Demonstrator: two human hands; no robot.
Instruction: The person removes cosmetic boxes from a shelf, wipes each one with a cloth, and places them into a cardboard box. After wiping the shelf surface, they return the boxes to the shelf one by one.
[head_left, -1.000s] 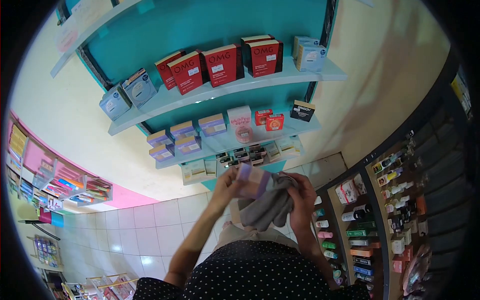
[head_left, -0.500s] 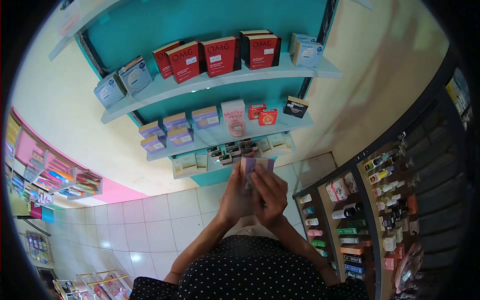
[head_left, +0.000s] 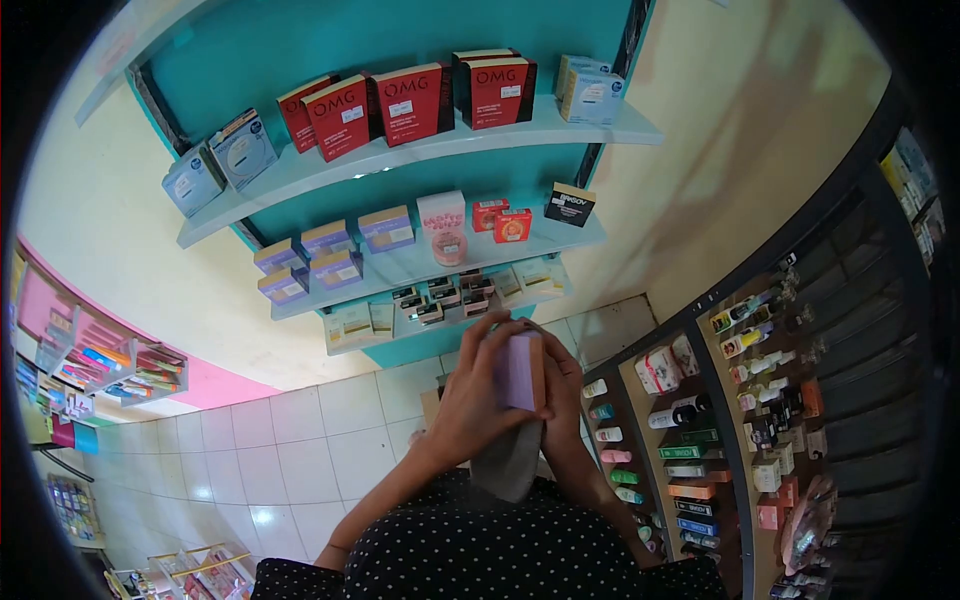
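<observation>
The left hand (head_left: 468,392) has its fingers half curled round the left side and upper edge of a purple box (head_left: 514,372); the right hand (head_left: 562,385) bends close against the box's right side, but its fingertips are partly hidden, so how firmly they close cannot be told; a grey cloth (head_left: 508,462) hangs below, between the hands.

The box is held upright in front of the body; it looks like thin card, so likely light and fairly stiff, a little slick on its faces, and apt to dent at corners if squeezed; opposite side edges should give the safest hold; the cloth looks soft and limp, best pinched in a fold.

The box's broad face is lilac, its narrow right side orange-tan; print is too blurred to read; farther off, similar purple boxes (head_left: 387,230) stand at left on the middle shelf (head_left: 400,276).
</observation>
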